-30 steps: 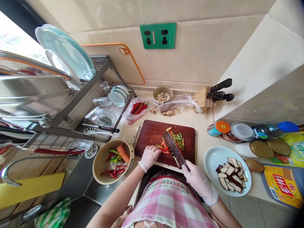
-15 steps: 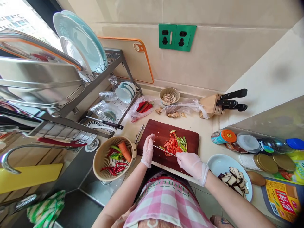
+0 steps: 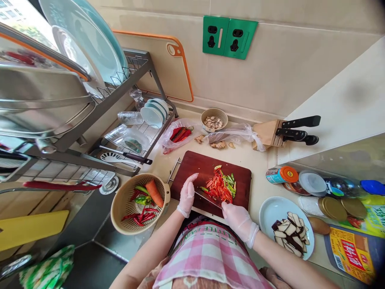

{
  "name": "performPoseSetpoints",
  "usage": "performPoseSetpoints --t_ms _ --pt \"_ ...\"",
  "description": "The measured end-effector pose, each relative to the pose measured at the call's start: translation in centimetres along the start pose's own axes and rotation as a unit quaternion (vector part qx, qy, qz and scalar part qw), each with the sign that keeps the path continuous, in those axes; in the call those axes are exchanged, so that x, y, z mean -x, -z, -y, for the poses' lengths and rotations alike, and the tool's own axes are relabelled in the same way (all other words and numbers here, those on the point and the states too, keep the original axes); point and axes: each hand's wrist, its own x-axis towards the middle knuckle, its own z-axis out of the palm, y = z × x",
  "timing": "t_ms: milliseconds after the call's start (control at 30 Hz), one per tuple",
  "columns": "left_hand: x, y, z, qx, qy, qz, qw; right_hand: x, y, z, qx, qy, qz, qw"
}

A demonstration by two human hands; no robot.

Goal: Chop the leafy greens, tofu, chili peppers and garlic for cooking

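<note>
A dark red cutting board (image 3: pixel 189 164) lies on the counter in front of me. Sliced red peppers (image 3: pixel 219 185) and green pepper pieces (image 3: pixel 231 185) are heaped on its right half. My right hand (image 3: pixel 239 220), in a clear glove, is closed round the handle of a knife (image 3: pixel 209 198). The blade points left along the near side of the heap. My left hand (image 3: pixel 188 196), also gloved, is beside the blade's tip, its fingers stretched out and holding nothing.
Left of the board, a beige basket (image 3: pixel 116 206) holds a carrot and peppers beside the sink. A plate of sliced eggplant (image 3: pixel 267 212), jars and a knife block (image 3: pixel 266 132) stand right. A dish rack (image 3: pixel 120 108) rises at the left.
The view has shifted slightly. The knife blade has turned, its face now showing more beside the red slices. Both hands stay near the board's front edge.
</note>
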Motion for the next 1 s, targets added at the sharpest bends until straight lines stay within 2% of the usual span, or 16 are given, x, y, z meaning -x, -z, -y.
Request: performPoseSetpoints --t_ms 133,233,300,367,467,567,667,733,800,867,933,1000 --pt "-0.1 0.4 0.4 0.044 -0.005 0.031 0.999 0.8 -0.1 -0.6 -0.039 0.003 -0.041 0.998" --pt "-1.0 0.2 0.4 0.087 0.001 0.016 0.996 2.5 -0.2 -1.6 -0.131 -0.018 -0.087 0.987" --pt "-2.3 -0.7 0.0 0.044 0.008 0.027 0.999 3.8 -0.6 -2.5 -0.208 -0.058 -0.116 0.969" --pt "-4.0 -2.2 -0.5 -0.060 -0.002 0.091 0.994 4.6 -1.1 -3.6 -0.271 -0.112 -0.133 0.947" --pt "-6.9 -5.3 -1.5 -0.249 -0.055 0.198 0.946 5.1 -2.0 -5.2 -0.309 -0.190 -0.141 0.921" --pt "-9.1 -7.8 -2.3 -0.414 -0.095 0.236 0.874 5.2 -2.7 -6.1 -0.316 -0.247 -0.137 0.906" --pt "-9.9 -8.9 -2.7 -0.498 -0.135 0.269 0.813 5.3 -2.7 -5.9 -0.328 -0.289 -0.119 0.892" --pt "-9.7 -8.9 -2.7 -0.503 -0.166 0.307 0.791 5.3 -2.3 -5.2 -0.324 -0.315 -0.099 0.887" --pt "-9.3 -8.4 -2.3 -0.479 -0.185 0.345 0.785 5.3 -1.8 -4.4 -0.310 -0.320 -0.082 0.891" --pt "-8.6 -7.7 -1.9 -0.446 -0.189 0.366 0.795 5.3 -1.6 -3.7 -0.309 -0.303 -0.081 0.898" --pt "-7.8 -6.9 -1.5 -0.412 -0.187 0.352 0.819 5.5 -1.8 -3.4 -0.336 -0.286 -0.102 0.892" --pt "-7.0 -6.1 -1.5 -0.379 -0.187 0.302 0.855 5.9 -2.6 -3.6 -0.401 -0.291 -0.119 0.861"
